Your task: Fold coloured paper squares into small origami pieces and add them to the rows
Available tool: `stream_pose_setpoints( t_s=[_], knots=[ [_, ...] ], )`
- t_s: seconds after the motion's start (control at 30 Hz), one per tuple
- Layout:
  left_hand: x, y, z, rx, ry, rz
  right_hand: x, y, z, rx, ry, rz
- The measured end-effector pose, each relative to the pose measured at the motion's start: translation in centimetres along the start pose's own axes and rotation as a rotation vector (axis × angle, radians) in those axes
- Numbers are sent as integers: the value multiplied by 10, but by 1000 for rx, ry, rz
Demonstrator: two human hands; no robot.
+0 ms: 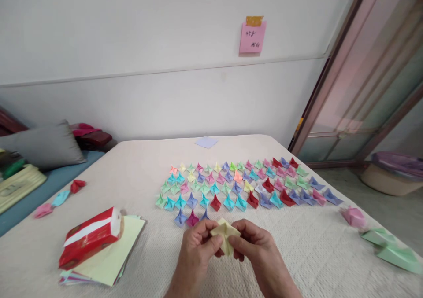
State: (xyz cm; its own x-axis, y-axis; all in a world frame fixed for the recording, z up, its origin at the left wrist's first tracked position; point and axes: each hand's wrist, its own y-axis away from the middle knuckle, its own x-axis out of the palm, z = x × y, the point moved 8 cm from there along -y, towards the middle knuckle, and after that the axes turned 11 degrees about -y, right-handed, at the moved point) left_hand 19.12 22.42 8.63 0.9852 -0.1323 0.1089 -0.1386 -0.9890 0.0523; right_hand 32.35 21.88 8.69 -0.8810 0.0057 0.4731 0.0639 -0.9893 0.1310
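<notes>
A pale yellow folded paper (225,232) is held up between my two hands, just above the near part of the cloth-covered table. My left hand (198,247) pinches its left side between thumb and fingers. On the opposite side, my right hand (256,245) grips it the same way, thumb on the front face. Its creases meet along a vertical line in the middle. Right behind my hands stand a magenta folded paper piece (192,219) and a blue one (180,218); another blue piece (205,215) is partly hidden by my left hand.
Rows of small coloured origami pieces (229,202) spread beyond my hands. At left, a red tissue pack (90,238) lies on stacked paper sheets (127,245). A lavender sheet (207,142) lies at the far edge. Green folded papers (396,254) lie right; a pink note (252,38) hangs on the wall.
</notes>
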Motion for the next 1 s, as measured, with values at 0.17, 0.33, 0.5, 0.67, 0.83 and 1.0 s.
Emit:
stream_pose_setpoints(
  t_s=[0.17, 0.33, 0.5, 0.67, 0.83, 1.0],
  knots=[
    [-4, 3, -4, 29, -52, -54, -2, 2, 3, -15, -78, -41],
    [-2, 6, -7, 57, -31, -42, -6, 3, 2, -11, -170, -90],
    [-1, 6, -9, 83, -42, -1, -4, 4, 5, -30, -180, -65],
    [-2, 9, -18, 102, -116, -2, -2, 4, 3, 34, -164, -43],
    [-2, 12, -25, 116, -216, 6, -1, 3, 3, 52, -157, -40],
    [-1, 6, -8, 94, -111, -2, -1, 1, 4, -31, -88, -31]
  ],
)
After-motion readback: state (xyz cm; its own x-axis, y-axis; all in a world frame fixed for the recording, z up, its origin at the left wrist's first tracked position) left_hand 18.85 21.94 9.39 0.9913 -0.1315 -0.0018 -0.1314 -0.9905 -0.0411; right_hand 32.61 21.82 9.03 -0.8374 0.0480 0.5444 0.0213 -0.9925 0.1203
